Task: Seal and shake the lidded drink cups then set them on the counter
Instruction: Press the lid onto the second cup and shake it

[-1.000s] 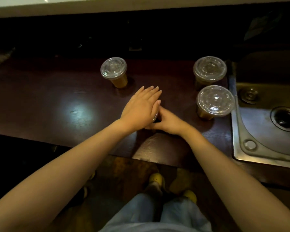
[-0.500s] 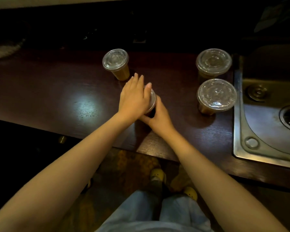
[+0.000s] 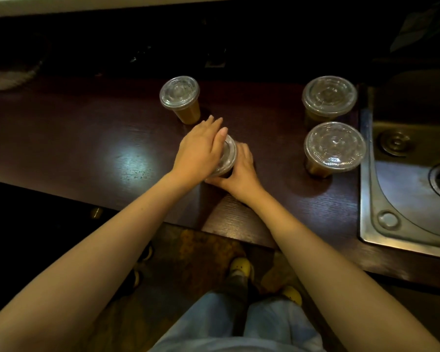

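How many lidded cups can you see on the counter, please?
4. One cup at the back; a far cup and a near cup beside the sink; a fourth cup under the left hand, gripped by the right hand. The dark back could hide more.

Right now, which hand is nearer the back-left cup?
Left. The left hand covers the held cup, fingertips near the back-left cup; the right hand grips the held cup's side, farther off.

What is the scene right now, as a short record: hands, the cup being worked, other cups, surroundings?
centre cup: lidded, between both hands
left hand: presses flat on its lid
right hand: grips its side
other cups: far cup, right rear cup, right front cup, all lidded, untouched
sink: right of the counter
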